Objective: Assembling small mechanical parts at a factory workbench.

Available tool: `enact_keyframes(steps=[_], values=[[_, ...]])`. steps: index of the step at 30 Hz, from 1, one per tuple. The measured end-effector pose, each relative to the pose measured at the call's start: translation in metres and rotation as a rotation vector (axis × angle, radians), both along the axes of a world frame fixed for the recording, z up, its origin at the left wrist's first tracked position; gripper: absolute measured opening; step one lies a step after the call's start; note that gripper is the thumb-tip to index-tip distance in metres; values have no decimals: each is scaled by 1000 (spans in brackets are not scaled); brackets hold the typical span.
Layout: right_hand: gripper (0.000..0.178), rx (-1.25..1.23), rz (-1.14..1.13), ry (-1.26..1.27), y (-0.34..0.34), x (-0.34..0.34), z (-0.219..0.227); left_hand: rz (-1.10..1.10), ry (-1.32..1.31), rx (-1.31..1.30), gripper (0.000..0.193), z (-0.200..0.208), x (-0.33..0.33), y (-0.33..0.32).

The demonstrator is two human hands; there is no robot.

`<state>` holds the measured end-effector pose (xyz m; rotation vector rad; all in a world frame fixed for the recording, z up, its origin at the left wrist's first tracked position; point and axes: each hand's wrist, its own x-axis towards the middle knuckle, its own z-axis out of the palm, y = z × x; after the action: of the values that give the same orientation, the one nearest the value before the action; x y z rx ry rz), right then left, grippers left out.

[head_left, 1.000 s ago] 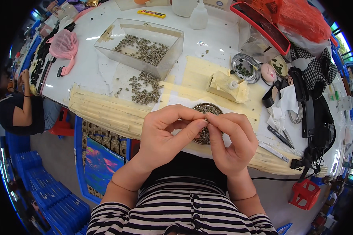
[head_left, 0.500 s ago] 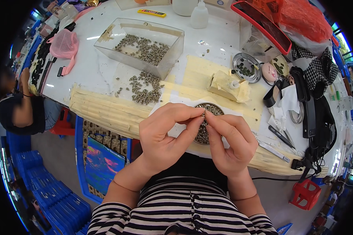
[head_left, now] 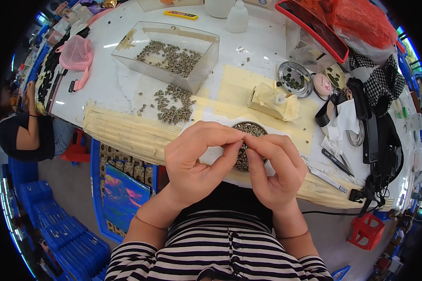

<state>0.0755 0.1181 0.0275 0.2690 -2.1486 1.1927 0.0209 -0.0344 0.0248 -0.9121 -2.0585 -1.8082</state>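
Above a round metal tin [head_left: 262,125] filled with small metal parts [head_left: 241,161], my two hands meet at the fingertips. My left hand [head_left: 199,161] is closed in a pinch of thumb and forefinger. Opposite it, the thumb and fingers of my right hand [head_left: 279,166] are pinched too. Whatever sits between the fingertips is tiny and mostly hidden, so I cannot make out its kind. Behind my left hand, a loose pile of similar small metal parts [head_left: 173,110] lies on the table next to a clear plastic box [head_left: 204,84] holding many more.
A tape-wrapped block [head_left: 269,104] stands beyond the tin. To the right are a round dish of dark bits [head_left: 309,84], tweezers [head_left: 328,180], black straps [head_left: 370,140] and a red-cased phone [head_left: 309,28]. A blue crate [head_left: 94,187] stands below the table's left side. Another person [head_left: 26,136] sits at far left.
My hands stay almost in place with fingertips together, shifting only slightly. The person at far left has moved their head and arm a little.
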Motion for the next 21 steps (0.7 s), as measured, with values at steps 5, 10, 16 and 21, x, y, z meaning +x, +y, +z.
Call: enact_keyframes(steps=[5, 10, 16, 21], values=[[29, -18, -13, 7, 0, 0, -1, 7, -101, 24, 45, -1, 8, 5], [28, -22, -11, 14, -1, -1, -1, -18, -87, 11, 57, 0, 8, 4], [27, -13, -33, -7, -1, 0, 0, -32, -93, 13, 58, 0, 9, 3], [26, -19, -36, 8, -1, 0, -1, -129, -250, 105, 58, 2, 9, 1]])
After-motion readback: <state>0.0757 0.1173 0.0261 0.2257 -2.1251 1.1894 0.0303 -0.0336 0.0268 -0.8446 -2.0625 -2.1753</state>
